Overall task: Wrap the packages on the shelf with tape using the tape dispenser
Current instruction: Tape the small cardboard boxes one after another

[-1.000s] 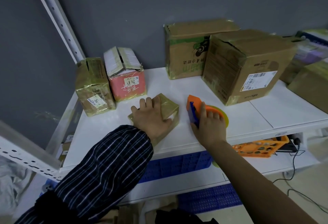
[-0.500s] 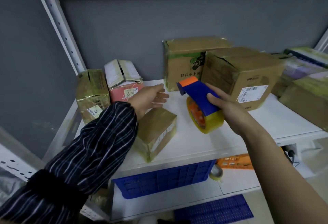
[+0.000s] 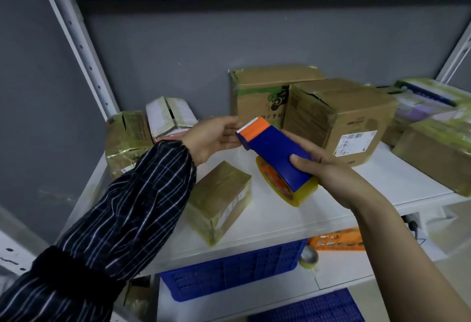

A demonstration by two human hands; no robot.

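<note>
Above the white shelf (image 3: pixel 270 221), the right hand (image 3: pixel 328 168) has its grip closed round the blue tape dispenser (image 3: pixel 275 150), toothed orange end toward the left hand (image 3: pixel 214 138), whose fingers (image 3: pixel 229 142) meet that edge; whether they pinch tape I cannot tell. Directly below lies the small package (image 3: pixel 219 199), long axis front-to-back, nearer the left hand.

Right hand (image 3: pixel 328 168) grips tape dispenser (image 3: pixel 272 148) from its right, thumb on top. Left hand (image 3: pixel 211 138), fingers loosely extended, at its toothed end.
</note>
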